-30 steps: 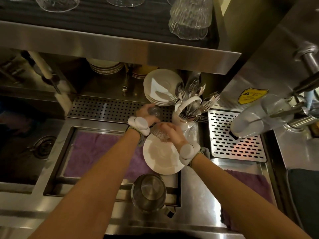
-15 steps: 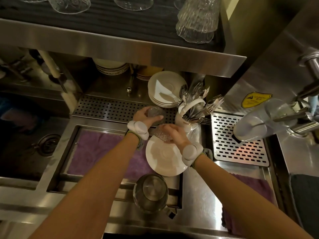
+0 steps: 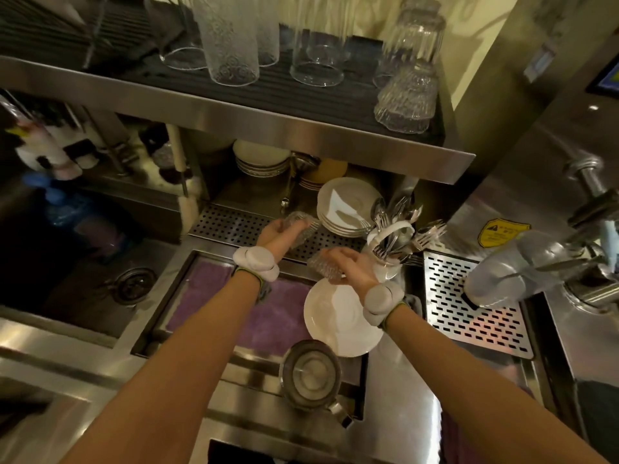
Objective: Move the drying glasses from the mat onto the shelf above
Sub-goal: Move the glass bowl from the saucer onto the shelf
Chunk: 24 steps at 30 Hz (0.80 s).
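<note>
Glass (image 3: 303,226), small and textured, gripped in the left hand (image 3: 279,234), fingers curled round it, above the perforated drain tray (image 3: 231,226). Second textured glass (image 3: 323,267) gripped the same way in the right hand (image 3: 353,267), held over the far edge of a white plate (image 3: 338,324). Both glasses off the purple mat (image 3: 234,306), well below the shelf (image 3: 268,125). Two hands near each other, not touching; pale padded bands on both wrists.

Purple mat lying in a recessed steel tray, partly covered by the white plate on its right side. Metal jug (image 3: 311,375) just in front of the plate, open mouth up.

Up on the shelf, on a dark ribbed liner: tall textured tumbler (image 3: 231,38), clear glasses (image 3: 318,58) upside down beside it, and a stack of patterned glasses (image 3: 407,92) at the right end.

Under the shelf, behind the hands: stack of white saucers (image 3: 345,209), white cutlery holder (image 3: 390,239) crowded with forks and spoons just to its right. Slotted drip grate (image 3: 475,303) further right, beneath a machine spout. Sink drain (image 3: 132,284) in the dark basin at left.
</note>
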### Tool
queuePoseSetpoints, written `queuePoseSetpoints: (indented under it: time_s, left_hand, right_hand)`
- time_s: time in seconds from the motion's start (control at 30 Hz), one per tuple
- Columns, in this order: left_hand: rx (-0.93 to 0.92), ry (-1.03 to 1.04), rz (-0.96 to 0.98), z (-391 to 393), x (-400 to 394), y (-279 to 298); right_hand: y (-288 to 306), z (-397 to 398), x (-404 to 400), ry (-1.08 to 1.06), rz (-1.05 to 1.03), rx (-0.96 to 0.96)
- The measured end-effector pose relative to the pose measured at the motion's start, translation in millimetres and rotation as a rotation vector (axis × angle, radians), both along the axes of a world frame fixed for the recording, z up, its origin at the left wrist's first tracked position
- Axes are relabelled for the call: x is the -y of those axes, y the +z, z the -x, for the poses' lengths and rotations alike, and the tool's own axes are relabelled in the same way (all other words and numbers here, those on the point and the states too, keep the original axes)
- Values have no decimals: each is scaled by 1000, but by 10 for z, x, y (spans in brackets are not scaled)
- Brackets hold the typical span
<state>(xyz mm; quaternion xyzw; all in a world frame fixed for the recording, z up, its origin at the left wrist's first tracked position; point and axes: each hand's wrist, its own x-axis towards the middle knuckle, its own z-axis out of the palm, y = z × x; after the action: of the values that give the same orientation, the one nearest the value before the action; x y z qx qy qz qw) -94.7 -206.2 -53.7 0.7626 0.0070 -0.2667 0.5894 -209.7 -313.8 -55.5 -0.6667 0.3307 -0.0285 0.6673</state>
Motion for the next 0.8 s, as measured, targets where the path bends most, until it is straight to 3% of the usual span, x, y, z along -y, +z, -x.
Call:
queuePoseSetpoints:
  time_s: [0.53,0.8]
  left_hand:
    - [246,-171,354,336,-484,902]
    - [344,-147,487,366,-572,1333]
  right_hand:
    - [650,-79,-310,120,110,181]
    - [967,-219,-428,176,126,310]
